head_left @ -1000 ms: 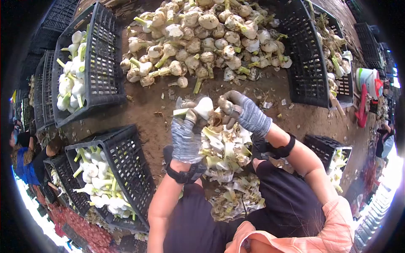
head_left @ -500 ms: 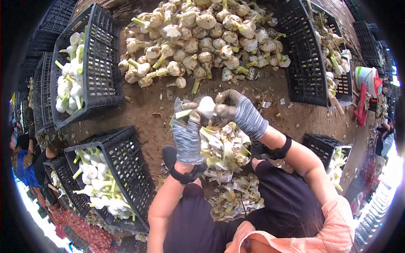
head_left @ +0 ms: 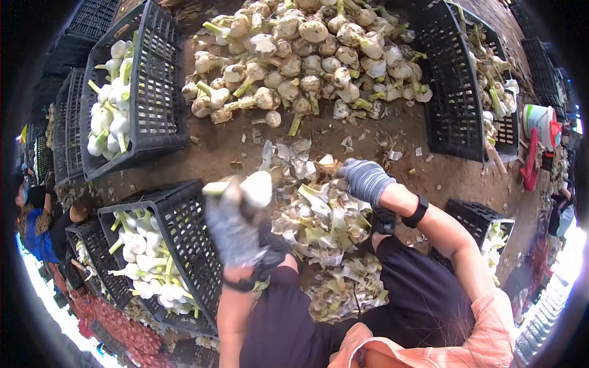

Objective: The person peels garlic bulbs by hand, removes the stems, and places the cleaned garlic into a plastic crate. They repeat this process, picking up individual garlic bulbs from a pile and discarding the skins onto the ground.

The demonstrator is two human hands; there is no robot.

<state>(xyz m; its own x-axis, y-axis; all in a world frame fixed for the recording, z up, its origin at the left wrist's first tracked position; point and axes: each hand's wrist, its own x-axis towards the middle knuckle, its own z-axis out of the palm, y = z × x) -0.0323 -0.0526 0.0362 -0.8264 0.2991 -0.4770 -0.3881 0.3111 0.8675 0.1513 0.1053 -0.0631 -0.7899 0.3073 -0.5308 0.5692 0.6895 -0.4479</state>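
Note:
A white, cleaned garlic bulb with a cut green stem sits in my left hand, whose gloved fingers are closed around it, smeared by motion. This hand is left of the heap of garlic peelings between my feet. Above the heap's right side is my right hand in a grey striped glove, its fingers curled. Brown garlic skin shows right at those fingertips. Farther ahead lies a large pile of soil-stained garlic bulbs with stems.
Black crates of cleaned garlic stand on the left, one farther off and one nearer. At right are a tilted crate of uncleaned garlic, a smaller crate and a white bucket. Other people sit at the far left.
My left hand has moved left and down with the garlic bulb, away from my right hand. The right hand has lowered slightly and shifted right, with skin at its fingertips.

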